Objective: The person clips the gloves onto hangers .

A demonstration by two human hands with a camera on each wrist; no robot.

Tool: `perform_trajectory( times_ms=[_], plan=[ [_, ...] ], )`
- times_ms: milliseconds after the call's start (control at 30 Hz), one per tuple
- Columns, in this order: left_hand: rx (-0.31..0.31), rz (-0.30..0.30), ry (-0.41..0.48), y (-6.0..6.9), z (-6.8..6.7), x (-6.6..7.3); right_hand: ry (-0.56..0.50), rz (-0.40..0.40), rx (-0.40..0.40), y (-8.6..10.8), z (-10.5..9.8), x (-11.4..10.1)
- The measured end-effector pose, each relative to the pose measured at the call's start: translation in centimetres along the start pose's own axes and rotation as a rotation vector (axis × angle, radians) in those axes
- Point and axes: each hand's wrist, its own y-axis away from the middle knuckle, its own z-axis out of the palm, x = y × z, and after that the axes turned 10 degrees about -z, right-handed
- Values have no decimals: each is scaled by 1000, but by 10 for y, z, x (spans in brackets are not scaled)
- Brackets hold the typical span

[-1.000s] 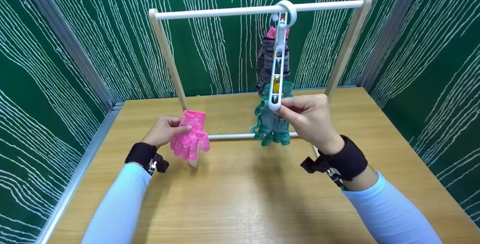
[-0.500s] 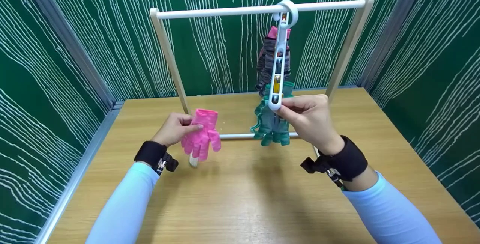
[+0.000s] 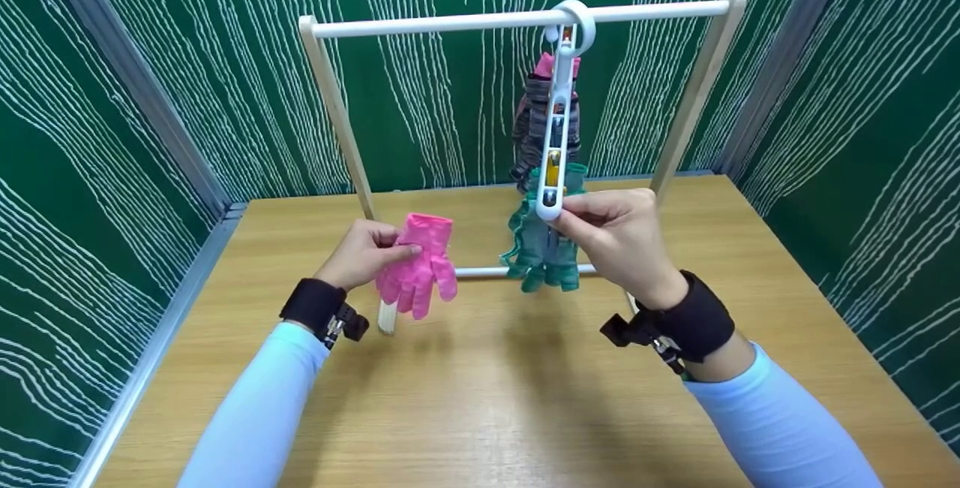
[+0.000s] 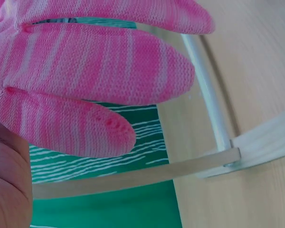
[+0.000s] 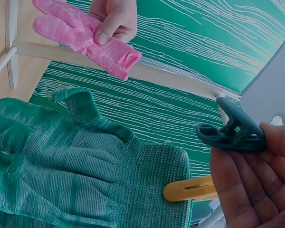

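In the head view, my left hand (image 3: 367, 254) pinches a pink knit glove (image 3: 429, 266), thumb on its front, cuff up and fingers hanging down. The glove's fingers (image 4: 99, 61) fill much of the left wrist view. My right hand (image 3: 619, 240) is at the near end of a white hanger (image 3: 550, 206). Close up, that hand pinches a dark green clothespin (image 5: 235, 130) between thumb and fingers, its arms spread in a V toward the left. Beside it, a yellow clothespin (image 5: 190, 188) grips the cuff of a green glove (image 5: 85, 161).
The hanger's ring goes round the top bar (image 3: 450, 22) of a wooden rack (image 3: 341, 112) on the table (image 3: 480, 398). Behind the green glove hangs a grey-striped glove (image 3: 534, 116) with a pink cuff. Green walls (image 3: 247, 82) with white lines stand around the table.
My left hand has moved right and slightly up with the pink glove, nearer to the hanger. The right hand and hanger have stayed in place.
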Motion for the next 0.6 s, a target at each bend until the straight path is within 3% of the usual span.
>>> perform_trajectory(
  times_ms=[200,600],
  plan=[
    [-11,32,-1,1,5,7,-2,6,-5,0,0,0],
    [-55,40,29,2,17,19,-17,2,13,0,2,0]
  ],
)
